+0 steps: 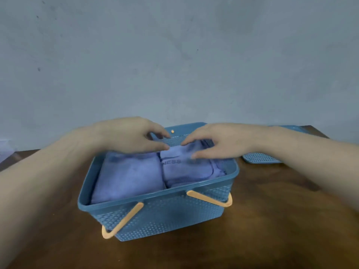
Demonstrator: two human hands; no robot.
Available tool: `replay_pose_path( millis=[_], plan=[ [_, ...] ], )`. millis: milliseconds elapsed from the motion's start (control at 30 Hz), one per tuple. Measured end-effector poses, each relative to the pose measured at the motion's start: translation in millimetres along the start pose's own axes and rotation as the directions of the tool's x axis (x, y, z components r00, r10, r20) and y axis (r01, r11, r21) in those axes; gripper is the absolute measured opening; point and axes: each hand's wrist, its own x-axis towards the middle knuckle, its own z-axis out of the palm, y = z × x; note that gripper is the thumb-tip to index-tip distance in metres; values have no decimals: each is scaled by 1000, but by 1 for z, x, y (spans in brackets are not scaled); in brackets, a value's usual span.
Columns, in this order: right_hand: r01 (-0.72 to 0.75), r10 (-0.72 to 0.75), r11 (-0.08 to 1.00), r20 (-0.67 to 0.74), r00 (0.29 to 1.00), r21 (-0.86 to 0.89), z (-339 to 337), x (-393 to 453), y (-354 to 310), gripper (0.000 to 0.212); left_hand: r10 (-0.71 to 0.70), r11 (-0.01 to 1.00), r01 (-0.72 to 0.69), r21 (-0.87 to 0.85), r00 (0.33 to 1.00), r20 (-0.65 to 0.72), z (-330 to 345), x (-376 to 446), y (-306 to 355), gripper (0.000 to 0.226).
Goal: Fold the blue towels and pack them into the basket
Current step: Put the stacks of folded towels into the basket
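Reaching in from the left, the left hand point(134, 135) sits over the far-left corner of the blue basket point(161, 214), knuckles up, fingers bent loosely and a little spread, the tips down at the back edge of the left folded blue towel point(128, 175). Whether those tips actually pinch cloth is hard to tell through the blur; they look to be just touching it.

Moving across, that left towel fills its half of the basket, lying flat and smooth, its near edge tucked against the front wall. Down on the basket's front, a pale orange handle point(121, 221) hangs folded against the perforated side, its corner poking out at the lower left.

Centre now: the two towels meet along a seam running front to back. The right folded blue towel point(186, 171) shows embossed letters reading "NESS" near its far end, with layered edges stacked along its right side.

Over it comes the right hand point(217, 141), palm down, fingers fairly straight and fanned narrowly, tips pressing on the towel's far portion. Nothing is gripped there.

A second stretch of orange handle point(211, 199) slants across the basket's right front corner. Further right, a flat blue perforated lid point(260, 158) lies on the brown wooden table point(272, 230), behind the right forearm, apart from the basket. Grey wall point(174, 55) behind.
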Motion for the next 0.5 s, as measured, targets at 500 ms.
replay_pose_path(
  millis=[500],
  plan=[
    [-471, 490, 867, -111, 865, 164, -30, -269, 158, 33, 320, 937, -311, -157, 947, 40, 59, 155, 256, 40]
  ],
)
